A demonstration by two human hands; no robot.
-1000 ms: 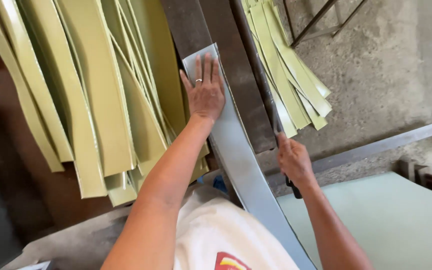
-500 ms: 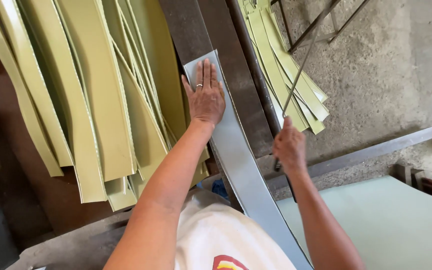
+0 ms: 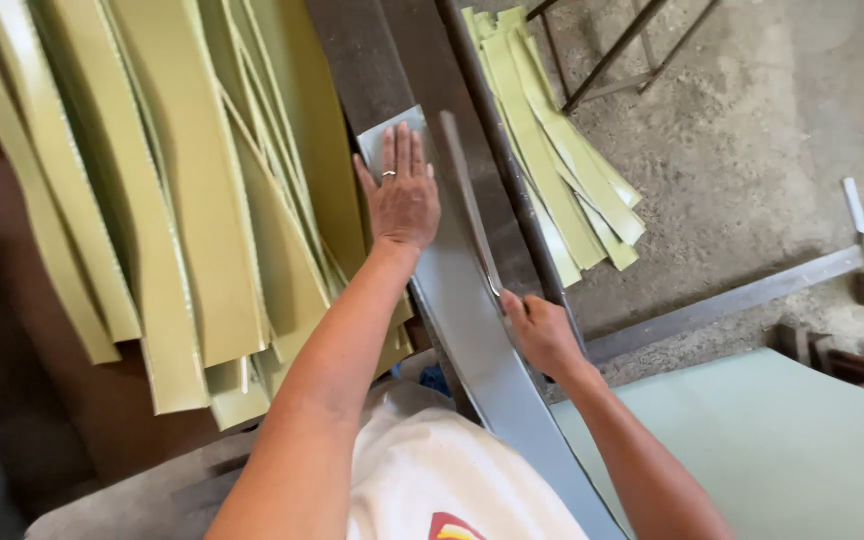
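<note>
Right hand (image 3: 542,335), grip clamped on the blade (image 3: 467,200), has swung it onto the strip (image 3: 472,330); left hand (image 3: 402,200) still presses flat.

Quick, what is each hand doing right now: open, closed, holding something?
Left hand: open, pressed flat on the grey metal strip.
Right hand: closed around the near end of a long thin blade lying along the strip.

The grey metal strip (image 3: 472,330) was hemmed in by overhanging yellow-green strips (image 3: 182,200) on the left and a dark bar (image 3: 512,190) on the right, while bare concrete floor (image 3: 752,130) lay open beyond.
</note>
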